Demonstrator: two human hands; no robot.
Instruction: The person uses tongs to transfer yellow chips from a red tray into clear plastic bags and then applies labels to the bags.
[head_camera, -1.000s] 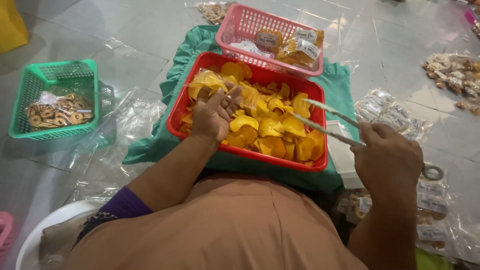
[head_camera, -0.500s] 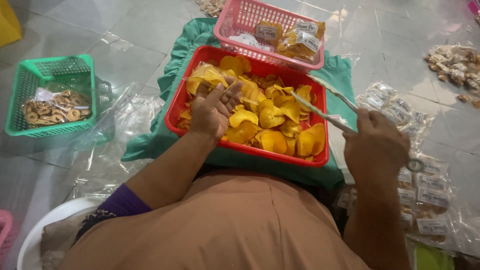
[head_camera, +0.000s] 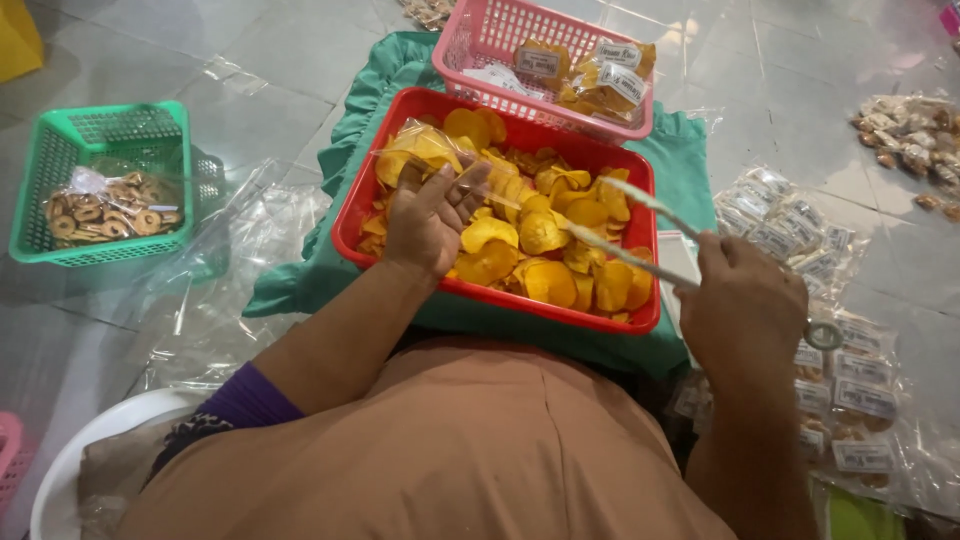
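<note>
The person sits with the red tray (head_camera: 640, 190) on a green cloth (head_camera: 690, 160) just past the lap. All places here are taken from that tray.

At its right near corner, the right hand (head_camera: 745, 315) is closed around the handles of white tongs (head_camera: 625, 235), whose tips reach in over the chips (head_camera: 540, 235) near the tray's middle; whether the tips pinch a chip cannot be told. Over the tray's left half, the left hand (head_camera: 430, 220) lies half curled, fingers holding open a clear bag (head_camera: 425, 150) that rests on the chips at the far left corner.

Right of the tray lie sealed packets (head_camera: 790, 230) on the floor. Well to its left stands a green basket (head_camera: 110, 180) with ring snacks. Touching its far rim is a pink basket (head_camera: 500, 30) of labelled packs.

The likely risk is that the bag mouth folds shut under the loose hold, so a chip brought across would drop or snap against the plastic; a hard squeeze of the tongs could also break the brittle chips.

Against the frame half a second before, the left hand has shifted a little left toward the bag, and the tongs sit lower over the chips.
</note>
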